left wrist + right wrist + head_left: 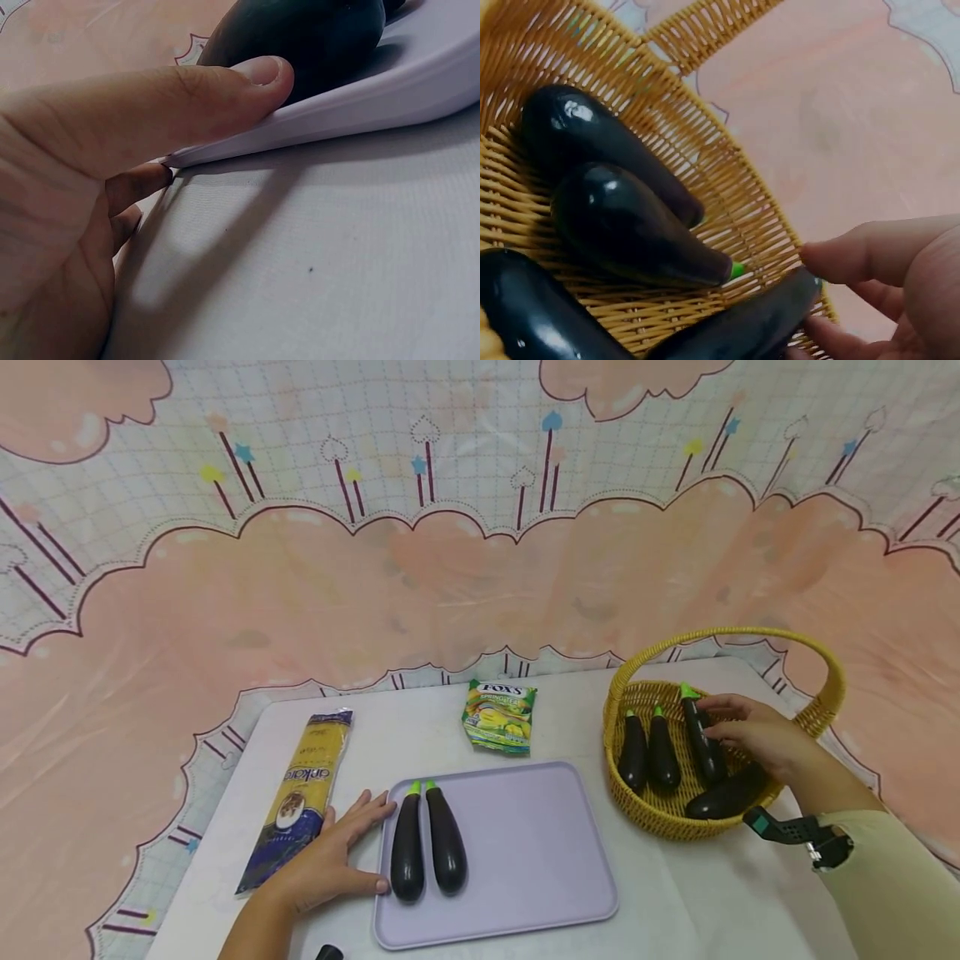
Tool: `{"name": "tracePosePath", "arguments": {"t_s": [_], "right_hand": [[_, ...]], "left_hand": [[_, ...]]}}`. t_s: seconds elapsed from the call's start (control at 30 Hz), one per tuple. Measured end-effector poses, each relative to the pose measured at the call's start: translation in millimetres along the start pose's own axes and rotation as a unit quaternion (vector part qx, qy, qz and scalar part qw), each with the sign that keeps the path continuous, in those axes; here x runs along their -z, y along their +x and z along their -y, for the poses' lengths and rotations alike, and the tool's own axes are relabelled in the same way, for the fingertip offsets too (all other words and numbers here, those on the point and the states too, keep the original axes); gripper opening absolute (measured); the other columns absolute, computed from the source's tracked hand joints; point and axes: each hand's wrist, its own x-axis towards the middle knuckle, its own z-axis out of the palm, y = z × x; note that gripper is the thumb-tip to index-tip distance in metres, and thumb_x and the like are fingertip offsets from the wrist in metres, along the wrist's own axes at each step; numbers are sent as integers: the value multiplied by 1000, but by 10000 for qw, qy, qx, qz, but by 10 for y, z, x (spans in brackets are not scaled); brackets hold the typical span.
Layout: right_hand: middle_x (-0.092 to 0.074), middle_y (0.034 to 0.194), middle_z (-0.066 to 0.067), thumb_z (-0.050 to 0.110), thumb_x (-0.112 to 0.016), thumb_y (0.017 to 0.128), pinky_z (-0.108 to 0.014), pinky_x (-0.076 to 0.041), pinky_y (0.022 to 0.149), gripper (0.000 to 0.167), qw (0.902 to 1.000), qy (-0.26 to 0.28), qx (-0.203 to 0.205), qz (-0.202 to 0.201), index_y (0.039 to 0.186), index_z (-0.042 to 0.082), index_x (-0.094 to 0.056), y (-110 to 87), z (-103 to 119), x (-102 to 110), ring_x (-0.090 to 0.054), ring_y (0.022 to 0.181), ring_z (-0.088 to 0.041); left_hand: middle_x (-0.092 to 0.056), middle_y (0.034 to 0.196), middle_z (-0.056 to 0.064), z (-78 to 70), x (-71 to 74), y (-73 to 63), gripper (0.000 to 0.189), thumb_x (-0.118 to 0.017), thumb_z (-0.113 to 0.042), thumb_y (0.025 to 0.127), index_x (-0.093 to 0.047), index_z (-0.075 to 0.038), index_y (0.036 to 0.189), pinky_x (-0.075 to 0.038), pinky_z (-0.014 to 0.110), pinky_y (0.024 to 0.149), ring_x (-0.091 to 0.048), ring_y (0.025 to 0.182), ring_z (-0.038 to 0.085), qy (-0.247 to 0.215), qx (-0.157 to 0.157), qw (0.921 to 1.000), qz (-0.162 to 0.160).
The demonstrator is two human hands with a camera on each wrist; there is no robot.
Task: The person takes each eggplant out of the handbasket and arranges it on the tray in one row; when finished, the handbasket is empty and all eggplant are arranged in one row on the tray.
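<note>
My right hand (757,735) reaches into a yellow wicker basket (648,818). Its thumb and fingers pinch an eggplant (742,322) near the green stem end; the eggplant lies tilted against the basket's far side. Several dark eggplants are in the basket, among them one at the left wall (633,756). My left hand (330,856) has its fingers spread and fairly straight at the left edge of a lilac tray (532,852). The left thumb (225,97) touches the tray rim, close beside an eggplant (407,852). A second eggplant (447,847) lies parallel on the tray.
A yellow and blue pasta packet (303,785) lies left of the tray, partly behind my left hand. A green Fox's candy bag (498,718) sits behind the tray. A small black object (329,952) shows at the front edge. The basket's tall handle (727,633) arches over it.
</note>
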Motion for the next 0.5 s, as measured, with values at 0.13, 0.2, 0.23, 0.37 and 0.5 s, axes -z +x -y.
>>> {"name": "tracePosePath", "arguments": {"t_s": [0.13,0.2,0.23,0.37,0.5], "right_hand": [[-25,166,-37,7,-61,104,-57,-48,112,59,9988,212,-293,343,157,-4,-37,33,-52,-7,-48,135,-42],[-20,167,-38,5,-61,103,-65,-44,115,60,9979,242,-441,410,157,-3,-37,41,-78,-11,-43,139,-50],[-19,168,-38,4,-61,102,-66,-44,116,60,9976,241,-496,419,157,-3,-37,45,-87,-15,-42,141,-51],[-18,169,-38,0,-61,100,-69,-44,114,63,9975,151,-539,432,158,-1,-38,65,-102,-31,-39,143,-54],[-20,169,-37,-1,-60,98,-70,-42,115,64,9977,150,-442,501,158,-1,-38,81,-104,-40,-37,145,-55]], "left_hand": [[-30,174,8,-3,8,9,108,-98,-43,67,-51,-15,160,23,67,122,-3,164,42,-25,84,10000,24],[-30,175,8,-3,6,12,108,-98,-42,67,-51,-16,160,23,67,122,-3,164,42,-38,108,9999,31],[-30,175,8,-2,5,13,107,-98,-42,67,-51,-16,160,23,67,122,-3,164,42,-29,109,9999,30],[-31,174,9,7,-1,16,107,-98,-42,67,-52,-15,160,22,67,122,-4,164,43,-38,53,10000,14],[-33,173,12,14,-2,20,107,-98,-42,67,-52,-13,159,22,67,123,-5,163,44,-42,-16,10000,9]]}}
